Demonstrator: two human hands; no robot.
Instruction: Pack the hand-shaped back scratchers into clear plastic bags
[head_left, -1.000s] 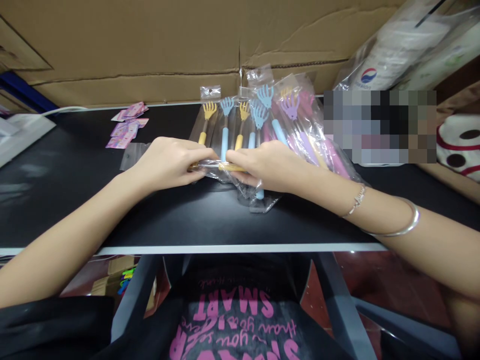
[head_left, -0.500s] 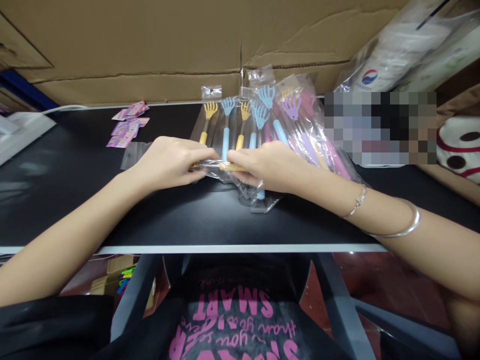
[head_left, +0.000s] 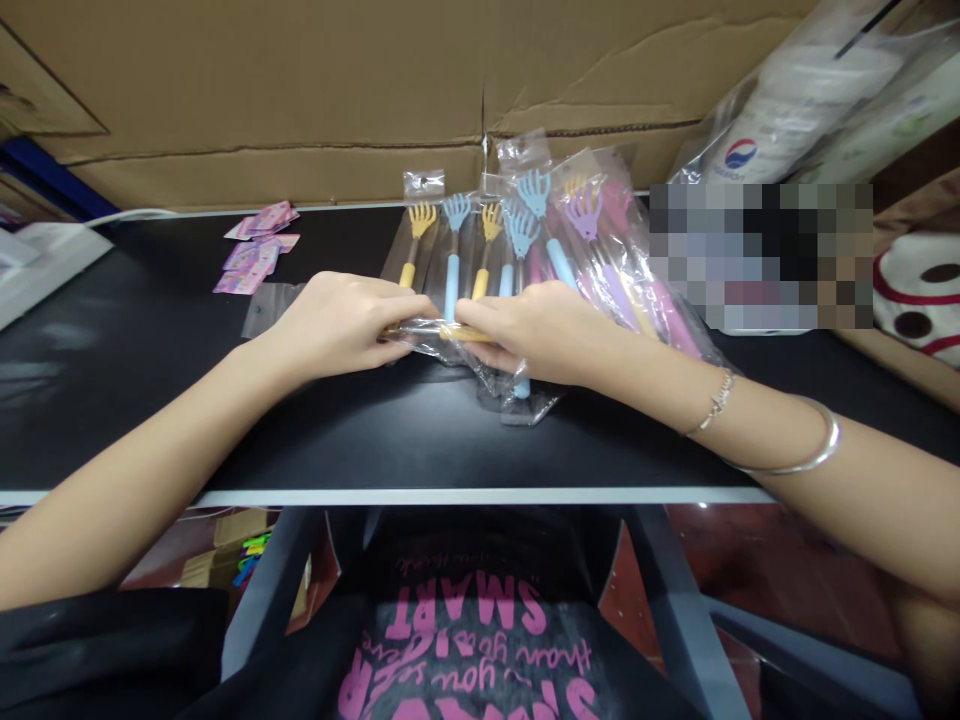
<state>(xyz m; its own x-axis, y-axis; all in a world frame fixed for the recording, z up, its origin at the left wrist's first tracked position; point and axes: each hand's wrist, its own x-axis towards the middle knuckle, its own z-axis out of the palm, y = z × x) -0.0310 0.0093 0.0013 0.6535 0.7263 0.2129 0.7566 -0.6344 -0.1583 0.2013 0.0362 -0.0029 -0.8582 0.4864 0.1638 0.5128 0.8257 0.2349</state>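
Both my hands grip one yellow back scratcher (head_left: 454,331) with a metal rod, held crosswise in a clear plastic bag. My left hand (head_left: 341,320) is closed round its left end, where the bag's flap (head_left: 268,308) sticks out past the wrist. Its yellow handle is held by my right hand (head_left: 536,328), also closed; the fingers partly hide it. Just behind, several bagged back scratchers lie side by side, among them a yellow one (head_left: 422,218), a light blue one (head_left: 452,285) and a purple one (head_left: 583,212).
Small pink cards (head_left: 259,250) lie in a loose pile at the left on the black table (head_left: 225,420). A cardboard wall (head_left: 300,90) rises behind. At the right stand a plastic-wrapped stack of cups (head_left: 780,130) and a blurred-out patch. Below the table is an open carton (head_left: 225,545).
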